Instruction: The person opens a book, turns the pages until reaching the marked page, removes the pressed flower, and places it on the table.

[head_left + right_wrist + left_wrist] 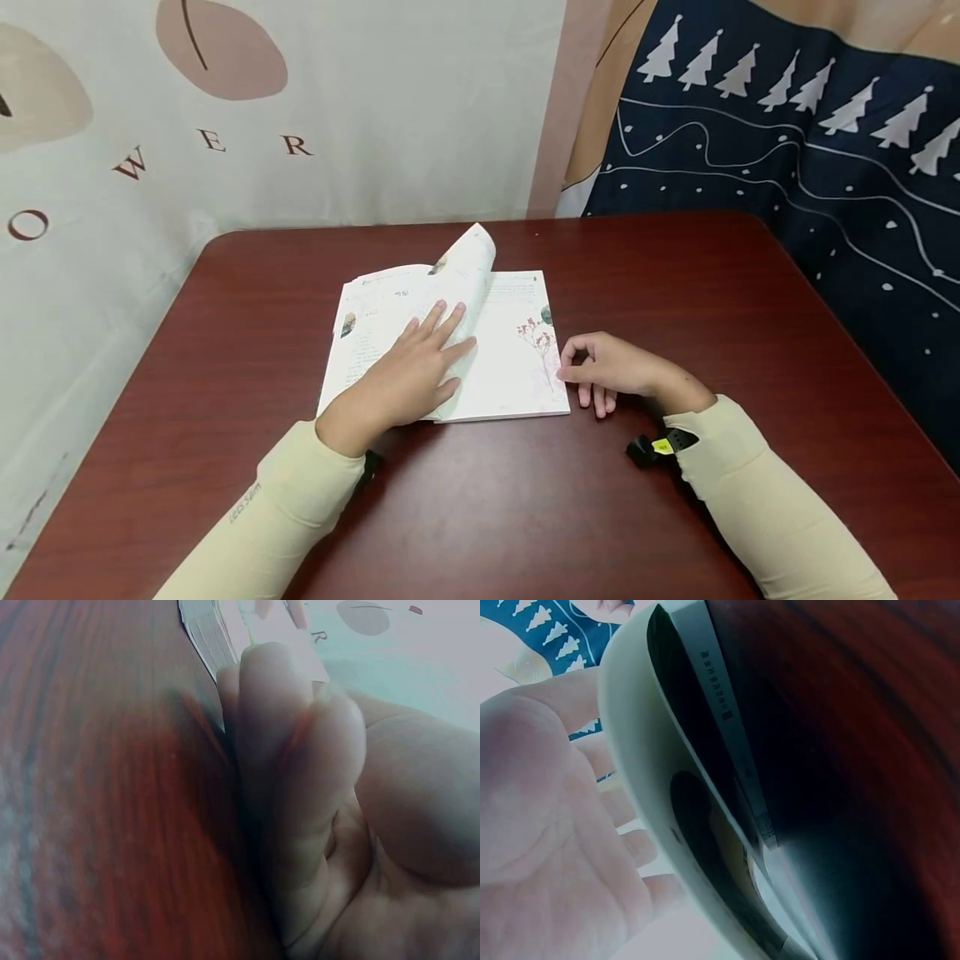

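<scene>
An open book (498,392) lies on the table, one page (474,250) curling up near its middle. My left hand (408,375) rests on the book with fingers spread, its palm side against the curled page. In the left wrist view, the left hand's palm (547,825) lies beside the bowed cover and pages. At the book's right edge, my right hand (615,367) has thumb and index fingertips brought together on the page edge, the other fingers bent below. Its curled fingers (300,765) hide the pinch point in the right wrist view.
The book lies on a reddish-brown wooden table (495,517). Behind it hangs a pale cloth (420,108) with leaf shapes and letters. A dark blue cloth (750,150) with white trees hangs at the right. A black wrist strap (678,439) sits at the right sleeve.
</scene>
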`<state>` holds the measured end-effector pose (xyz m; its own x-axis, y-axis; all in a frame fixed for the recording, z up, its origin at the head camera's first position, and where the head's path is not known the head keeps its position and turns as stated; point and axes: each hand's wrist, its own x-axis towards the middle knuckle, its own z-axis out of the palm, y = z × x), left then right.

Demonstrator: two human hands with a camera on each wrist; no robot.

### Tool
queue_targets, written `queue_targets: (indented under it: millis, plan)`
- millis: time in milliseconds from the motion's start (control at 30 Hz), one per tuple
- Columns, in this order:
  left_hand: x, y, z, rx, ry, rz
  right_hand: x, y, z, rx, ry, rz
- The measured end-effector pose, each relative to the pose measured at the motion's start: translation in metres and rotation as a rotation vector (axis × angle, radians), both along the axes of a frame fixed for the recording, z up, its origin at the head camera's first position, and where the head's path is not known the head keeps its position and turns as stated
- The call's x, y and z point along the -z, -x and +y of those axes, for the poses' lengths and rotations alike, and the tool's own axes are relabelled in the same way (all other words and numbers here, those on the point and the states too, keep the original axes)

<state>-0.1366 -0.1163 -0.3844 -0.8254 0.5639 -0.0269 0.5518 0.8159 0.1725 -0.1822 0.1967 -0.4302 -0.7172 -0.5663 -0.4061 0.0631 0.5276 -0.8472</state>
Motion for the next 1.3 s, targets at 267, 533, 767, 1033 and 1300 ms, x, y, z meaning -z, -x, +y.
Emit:
queue_targets:
  millis: [267,533,767,1033,1300]
  plan:
    - [0.002,0.000,0.001,-0.072,0.015,-0.080,0.001,0.000,0.000,-0.001,-0.003,-0.004]
    - [0.006,0.001,-0.007,-0.099,0.063,-0.084,0.003,-0.001,-0.002,-0.009,0.003,-0.023]
    - [0.004,0.002,-0.007,-0.096,0.074,-0.104,0.001,0.000,-0.002,-0.011,0.001,-0.019]
    - [0.003,0.002,-0.006,-0.081,0.075,-0.124,0.002,0.000,-0.001,-0.007,0.000,-0.022]
    - [0.000,0.002,-0.005,-0.069,0.055,-0.121,0.002,0.001,-0.002,-0.004,-0.006,-0.020]
